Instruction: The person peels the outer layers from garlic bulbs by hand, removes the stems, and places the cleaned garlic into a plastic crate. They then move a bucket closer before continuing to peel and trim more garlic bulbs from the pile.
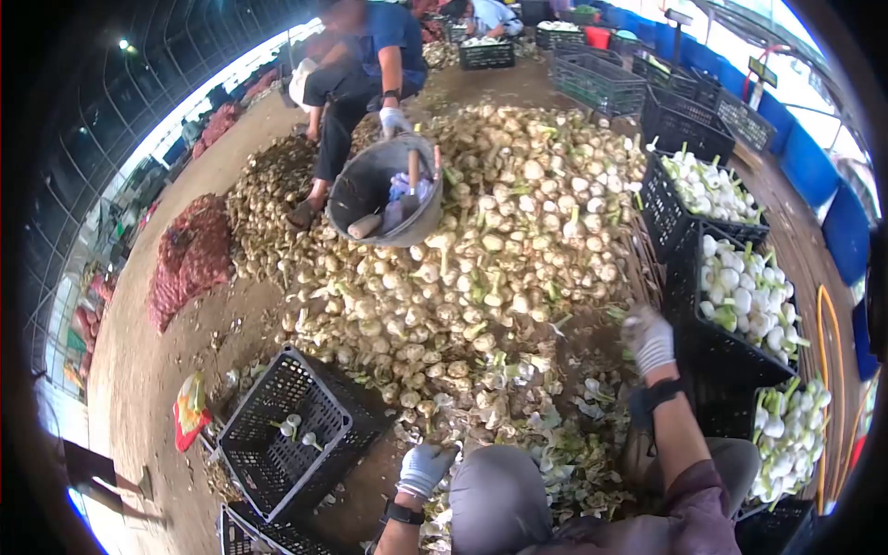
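My left hand point(425, 469), in a white-grey knit glove, is by my left knee with its fingers curled in; whatever it may hold is hidden. Out to the right, my gloved right hand point(649, 340) is raised beside the crates, its fingers blurred, so I cannot make out their grip. Before me spreads a big heap of garlic bulbs point(536, 213), with loose peelings and leaves point(564, 444) between my knees. A black plastic crate point(287, 435) left of my left hand contains a few trimmed bulbs point(294, 427). Cleaned white garlic point(745, 291) fills a crate near my right hand.
Across the heap a seated person point(370, 65) has a gloved hand at a grey bucket point(388, 227) with tools inside. A red mesh sack point(191, 259) lies left. More crates point(684, 125) line the right side, near a yellow hose point(823, 388).
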A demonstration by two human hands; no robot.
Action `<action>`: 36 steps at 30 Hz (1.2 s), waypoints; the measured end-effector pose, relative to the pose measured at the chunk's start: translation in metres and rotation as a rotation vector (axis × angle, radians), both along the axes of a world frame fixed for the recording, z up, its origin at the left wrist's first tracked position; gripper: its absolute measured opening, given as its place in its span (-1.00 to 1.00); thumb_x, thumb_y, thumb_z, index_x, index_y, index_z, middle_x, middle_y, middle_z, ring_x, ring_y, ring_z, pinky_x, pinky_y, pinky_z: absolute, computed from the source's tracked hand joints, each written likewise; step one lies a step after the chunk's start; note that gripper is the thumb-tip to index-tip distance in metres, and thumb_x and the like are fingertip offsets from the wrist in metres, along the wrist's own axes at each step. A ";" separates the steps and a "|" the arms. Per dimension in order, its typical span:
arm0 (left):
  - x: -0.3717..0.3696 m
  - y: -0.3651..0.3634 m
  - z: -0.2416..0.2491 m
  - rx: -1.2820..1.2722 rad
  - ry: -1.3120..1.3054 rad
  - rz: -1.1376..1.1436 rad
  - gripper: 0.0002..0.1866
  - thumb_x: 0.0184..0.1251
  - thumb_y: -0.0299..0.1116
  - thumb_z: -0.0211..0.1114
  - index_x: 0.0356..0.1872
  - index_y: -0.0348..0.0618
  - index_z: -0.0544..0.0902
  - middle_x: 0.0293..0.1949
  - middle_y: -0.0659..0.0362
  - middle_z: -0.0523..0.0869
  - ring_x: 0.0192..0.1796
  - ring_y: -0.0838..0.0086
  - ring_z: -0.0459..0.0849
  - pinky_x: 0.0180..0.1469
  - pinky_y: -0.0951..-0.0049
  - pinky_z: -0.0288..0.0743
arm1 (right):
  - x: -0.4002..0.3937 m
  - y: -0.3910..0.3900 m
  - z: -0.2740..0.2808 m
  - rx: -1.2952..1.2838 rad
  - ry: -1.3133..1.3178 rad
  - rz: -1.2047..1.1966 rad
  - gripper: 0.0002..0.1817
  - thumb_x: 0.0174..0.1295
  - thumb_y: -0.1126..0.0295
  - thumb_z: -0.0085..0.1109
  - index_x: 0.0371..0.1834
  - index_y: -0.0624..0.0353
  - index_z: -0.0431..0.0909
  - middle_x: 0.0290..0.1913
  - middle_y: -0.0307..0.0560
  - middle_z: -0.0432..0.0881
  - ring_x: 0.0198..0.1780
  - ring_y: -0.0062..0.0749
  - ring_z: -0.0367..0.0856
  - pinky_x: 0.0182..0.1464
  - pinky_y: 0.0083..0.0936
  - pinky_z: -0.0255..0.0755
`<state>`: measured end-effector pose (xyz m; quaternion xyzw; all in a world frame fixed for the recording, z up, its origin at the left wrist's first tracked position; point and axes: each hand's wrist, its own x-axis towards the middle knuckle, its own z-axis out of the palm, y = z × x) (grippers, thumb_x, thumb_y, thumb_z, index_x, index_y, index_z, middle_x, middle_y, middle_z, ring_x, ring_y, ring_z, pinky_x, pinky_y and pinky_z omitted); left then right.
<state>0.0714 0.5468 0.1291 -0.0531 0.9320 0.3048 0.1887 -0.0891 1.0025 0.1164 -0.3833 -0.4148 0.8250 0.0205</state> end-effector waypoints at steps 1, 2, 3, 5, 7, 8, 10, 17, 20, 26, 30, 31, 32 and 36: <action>-0.001 0.002 0.003 0.013 0.015 0.010 -0.63 0.12 -0.03 0.28 -0.50 -0.20 0.67 -0.51 -0.01 0.64 -0.39 0.17 0.65 -0.32 0.29 0.48 | 0.012 -0.039 0.006 0.054 -0.042 0.029 -0.83 0.17 0.25 0.09 -0.37 0.10 0.51 -0.53 -0.10 0.52 -0.58 -0.30 0.44 -0.52 -0.30 0.39; -0.006 0.004 0.011 0.039 -0.004 -0.018 -0.64 0.12 -0.03 0.28 -0.44 -0.17 0.69 -0.49 -0.02 0.65 -0.38 0.15 0.65 -0.30 0.27 0.49 | 0.016 -0.059 -0.008 0.048 -0.066 0.149 -0.83 0.19 0.25 0.10 -0.36 0.11 0.52 -0.48 -0.11 0.56 -0.55 -0.33 0.48 -0.49 -0.29 0.42; -0.005 0.002 0.007 0.043 0.000 -0.008 -0.64 0.12 -0.03 0.28 -0.44 -0.17 0.69 -0.49 -0.02 0.65 -0.38 0.15 0.65 -0.30 0.27 0.49 | 0.026 -0.085 -0.011 0.099 -0.028 0.161 -0.80 0.19 0.24 0.13 -0.36 0.14 0.53 -0.48 -0.13 0.57 -0.54 -0.35 0.49 -0.48 -0.30 0.44; 0.000 -0.003 -0.004 0.090 0.170 -0.013 -0.67 0.11 -0.05 0.28 -0.35 -0.12 0.70 -0.50 0.00 0.65 -0.38 0.12 0.66 -0.29 0.24 0.51 | 0.033 -0.116 -0.039 0.115 0.026 0.290 -0.71 0.25 0.16 0.11 -0.34 0.21 0.53 -0.42 -0.10 0.61 -0.54 -0.31 0.55 -0.55 -0.34 0.45; 0.004 -0.005 0.000 0.078 0.116 0.002 -0.69 0.11 -0.07 0.28 -0.28 -0.07 0.71 -0.45 0.00 0.68 -0.33 0.11 0.67 -0.25 0.23 0.53 | 0.047 -0.148 -0.008 0.126 0.063 0.351 -0.71 0.24 0.16 0.13 -0.28 0.21 0.53 -0.37 -0.09 0.63 -0.52 -0.32 0.58 -0.57 -0.36 0.47; 0.007 -0.006 0.000 0.072 0.074 0.010 -0.69 0.11 -0.08 0.27 -0.27 -0.07 0.70 -0.40 -0.01 0.69 -0.30 0.12 0.67 -0.23 0.24 0.53 | 0.047 -0.154 0.001 0.132 0.064 0.356 -0.71 0.24 0.16 0.13 -0.28 0.21 0.53 -0.37 -0.09 0.63 -0.52 -0.32 0.58 -0.57 -0.36 0.47; 0.012 -0.008 -0.006 0.078 -0.003 0.040 -0.69 0.12 -0.10 0.24 -0.25 -0.09 0.70 -0.28 -0.06 0.69 -0.21 0.12 0.67 -0.17 0.26 0.53 | 0.041 -0.164 0.011 0.126 0.109 0.499 -0.66 0.22 0.15 0.14 -0.14 0.22 0.52 -0.33 -0.09 0.64 -0.46 -0.32 0.61 -0.57 -0.39 0.51; 0.024 -0.022 -0.037 0.169 -0.023 0.114 -0.66 0.09 -0.09 0.26 -0.25 -0.12 0.70 -0.30 -0.05 0.69 -0.20 0.10 0.67 -0.13 0.26 0.52 | -0.067 -0.223 0.066 0.178 0.222 0.696 -0.29 0.14 0.02 0.19 0.31 0.09 0.24 0.05 0.02 0.52 -0.11 -0.20 0.58 -0.32 -0.44 0.57; 0.022 -0.027 -0.043 0.134 0.021 0.082 -0.68 0.09 -0.06 0.25 -0.30 -0.07 0.71 -0.33 -0.05 0.69 -0.23 0.07 0.66 -0.16 0.22 0.53 | -0.119 -0.264 0.094 0.273 0.267 0.711 -0.22 0.12 -0.05 0.20 0.32 0.17 0.20 0.17 0.20 0.35 0.08 -0.02 0.46 -0.14 -0.16 0.52; 0.033 -0.045 -0.079 0.095 0.082 0.105 -0.71 0.12 -0.03 0.22 -0.39 -0.03 0.68 -0.41 0.02 0.67 -0.34 0.08 0.64 -0.30 0.18 0.52 | -0.218 -0.319 0.085 0.185 0.105 0.587 -0.21 0.01 -0.04 0.30 0.21 0.18 0.23 0.00 0.12 0.41 -0.12 -0.06 0.51 -0.27 -0.05 0.52; 0.026 -0.040 -0.054 0.191 0.069 0.205 -0.73 0.16 -0.08 0.17 -0.47 -0.05 0.65 -0.48 0.04 0.65 -0.42 0.04 0.60 -0.39 0.14 0.48 | -0.230 -0.331 0.081 0.158 0.096 0.580 -0.21 0.01 0.00 0.29 0.24 0.21 0.25 0.17 0.25 0.31 0.11 0.21 0.39 -0.07 0.12 0.43; 0.024 -0.040 -0.053 0.193 0.075 0.209 -0.73 0.16 -0.08 0.17 -0.47 -0.05 0.65 -0.48 0.04 0.65 -0.42 0.04 0.60 -0.39 0.14 0.48 | -0.233 -0.332 0.079 0.131 0.093 0.585 -0.21 0.01 0.02 0.29 0.27 0.17 0.25 0.20 0.26 0.30 0.07 0.21 0.42 -0.07 0.11 0.43; 0.022 -0.040 -0.050 0.195 0.116 0.216 -0.72 0.15 -0.07 0.19 -0.47 -0.05 0.65 -0.49 0.03 0.65 -0.42 0.04 0.61 -0.38 0.14 0.49 | -0.235 -0.333 0.079 0.124 0.088 0.588 -0.23 0.01 0.02 0.28 0.26 0.17 0.26 0.20 0.25 0.30 0.07 0.21 0.42 -0.06 0.11 0.43; 0.016 -0.040 -0.044 0.186 0.109 0.259 -0.70 0.10 -0.03 0.23 -0.44 -0.06 0.67 -0.48 -0.02 0.66 -0.39 0.04 0.63 -0.34 0.13 0.50 | -0.222 -0.336 0.099 0.156 0.109 0.614 -0.27 0.00 0.06 0.26 0.22 0.20 0.28 0.16 0.24 0.32 0.04 0.20 0.45 -0.06 0.10 0.43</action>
